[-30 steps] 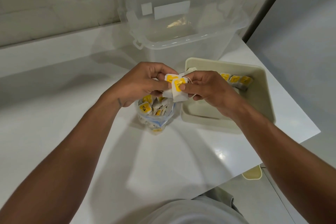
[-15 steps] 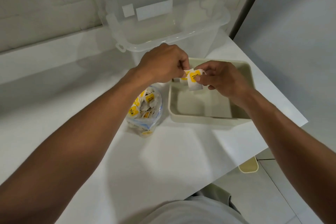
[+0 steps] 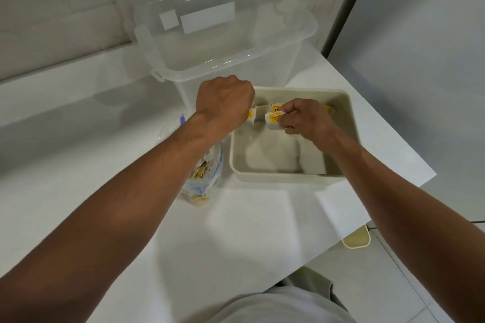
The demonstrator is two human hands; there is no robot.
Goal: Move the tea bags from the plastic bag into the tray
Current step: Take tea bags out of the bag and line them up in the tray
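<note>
Right hand (image 3: 304, 119) pinches a tea bag (image 3: 273, 121) above the tray (image 3: 288, 177), far end | left hand (image 3: 225, 102) curls on a second tea bag (image 3: 251, 115) over tray's far-left rim | tray floor straight below, right hand nearer | plastic bag (image 3: 207, 173) just left of tray

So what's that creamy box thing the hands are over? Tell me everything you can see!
The tray is cream, rectangular, with rounded corners and smooth walls; it looks like plastic. It sits upright on the white table near the right edge, in front of the clear bin, with the plastic bag at its left. Its floor is mostly bare. Over its far end the left hand and the right hand each hold a tea bag; whether they touch the tray is unclear.
</note>
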